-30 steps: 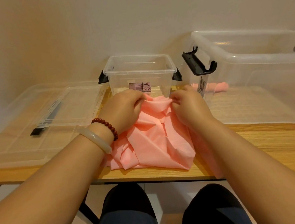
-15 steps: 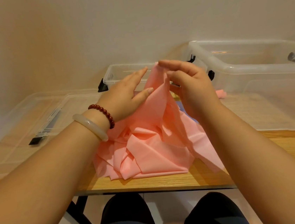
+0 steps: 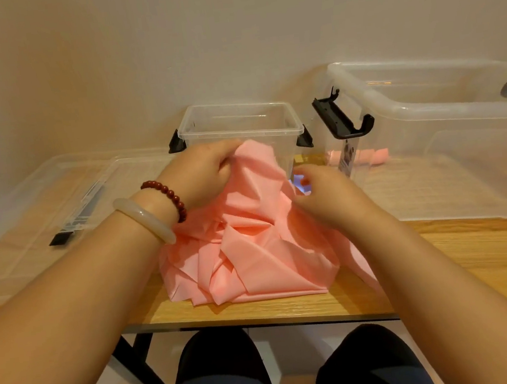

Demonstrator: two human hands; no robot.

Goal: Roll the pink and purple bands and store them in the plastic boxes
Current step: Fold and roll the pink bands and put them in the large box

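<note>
Head view. We find the pink band (image 3: 253, 255) crumpled in a heap on the wooden table (image 3: 474, 255), close to its near edge. The left hand (image 3: 202, 172) clenches a raised bunch of the band at the heap's 12 o'clock. The right hand (image 3: 325, 196) lies curled against the flank at 2 o'clock; we cannot tell whether it pinches the cloth. Both hands touch the band, and the left has the firmer hold.

No long axis reads in the heap. One strip trails toward 5 o'clock under the right forearm, and in our judgement an end must be found before rolling.

The small plastic box (image 3: 237, 121) stands open at 12 o'clock, just behind the hands. The large plastic box (image 3: 424, 93) is at 2 o'clock and holds pink rolls (image 3: 374, 156). Clear lids (image 3: 57, 198) lie at 10 o'clock. A plain wall backs the table.
</note>
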